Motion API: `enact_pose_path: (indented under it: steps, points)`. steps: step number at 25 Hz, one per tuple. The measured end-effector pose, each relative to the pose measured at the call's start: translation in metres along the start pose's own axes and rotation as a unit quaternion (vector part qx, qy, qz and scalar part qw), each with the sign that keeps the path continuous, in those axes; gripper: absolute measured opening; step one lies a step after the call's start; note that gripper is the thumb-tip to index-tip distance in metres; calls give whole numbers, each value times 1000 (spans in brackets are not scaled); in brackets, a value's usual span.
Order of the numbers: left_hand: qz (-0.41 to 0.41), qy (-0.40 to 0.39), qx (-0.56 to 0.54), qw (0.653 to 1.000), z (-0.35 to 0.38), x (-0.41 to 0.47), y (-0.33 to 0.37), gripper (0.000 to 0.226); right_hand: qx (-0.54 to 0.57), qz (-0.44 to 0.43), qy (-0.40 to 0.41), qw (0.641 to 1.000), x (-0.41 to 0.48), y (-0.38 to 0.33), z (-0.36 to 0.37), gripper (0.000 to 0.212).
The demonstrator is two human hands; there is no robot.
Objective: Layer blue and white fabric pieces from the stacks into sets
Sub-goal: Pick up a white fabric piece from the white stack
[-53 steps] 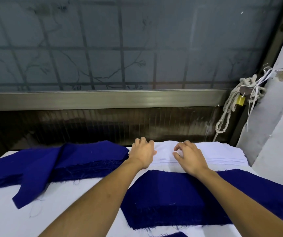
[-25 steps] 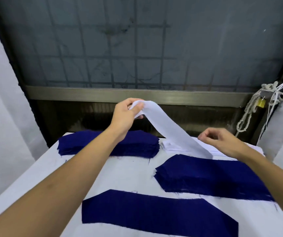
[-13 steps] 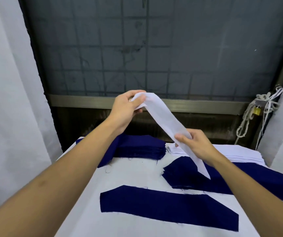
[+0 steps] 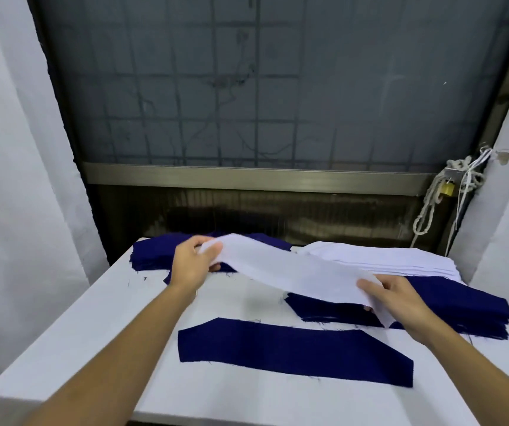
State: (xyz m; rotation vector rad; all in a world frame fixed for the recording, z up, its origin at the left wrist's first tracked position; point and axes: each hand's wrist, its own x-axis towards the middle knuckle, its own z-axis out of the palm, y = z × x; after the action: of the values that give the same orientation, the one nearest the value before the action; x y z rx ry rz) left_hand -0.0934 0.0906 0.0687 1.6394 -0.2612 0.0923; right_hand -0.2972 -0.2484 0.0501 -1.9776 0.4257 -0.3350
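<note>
White-topped table (image 4: 63, 348) below a grid-barred window (image 4: 247, 87): a white fabric strip (image 4: 293, 272) is stretched between two hands.

The strip hangs off the table and sags slightly. The left hand (image 4: 192, 265) pinches its left end over the far blue stack (image 4: 152, 256), while the right hand (image 4: 397, 299) grips its right end, thumb on top, over the nearer blue stack (image 4: 462, 305). A single blue piece (image 4: 293, 348) lies flat on the table nearer the person, apart from the stacks. The white stack (image 4: 416, 259) sits at the far right, touching the blue stack in front of it. Behind the table are a metal sill and dark panelling, with pale walls on either side. A knotted rope (image 4: 428, 210) and a brass padlock (image 4: 446, 188) hang by the right wall.
</note>
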Motion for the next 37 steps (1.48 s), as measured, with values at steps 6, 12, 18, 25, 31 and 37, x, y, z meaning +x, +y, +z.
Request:
enact_pose_path:
  steps: [6, 12, 18, 25, 31, 37]
  points:
    - [-32, -17, 157, 987, -14, -57, -85, 9, 12, 26, 40, 999, -36, 50, 10, 25]
    - [17, -23, 231, 973, -20, -80, -111, 12, -26, 11, 151, 988, -52, 74, 37, 8]
    - [3, 11, 252, 968, -21, -77, -117, 13, -191, 15, 196, 962, -53, 78, 42, 14]
    - [-2, -2, 299, 954, -18, -76, -121, 16, -242, 36, 213, 946, -56, 77, 43, 20]
    - [-6, 12, 270, 963, -20, -77, -121, 18, -270, 44, 187, 943, -57, 73, 45, 22]
    - [-10, 37, 239, 970, -22, -77, -118, 18, -219, 40, 212, 952, -59, 73, 45, 25]
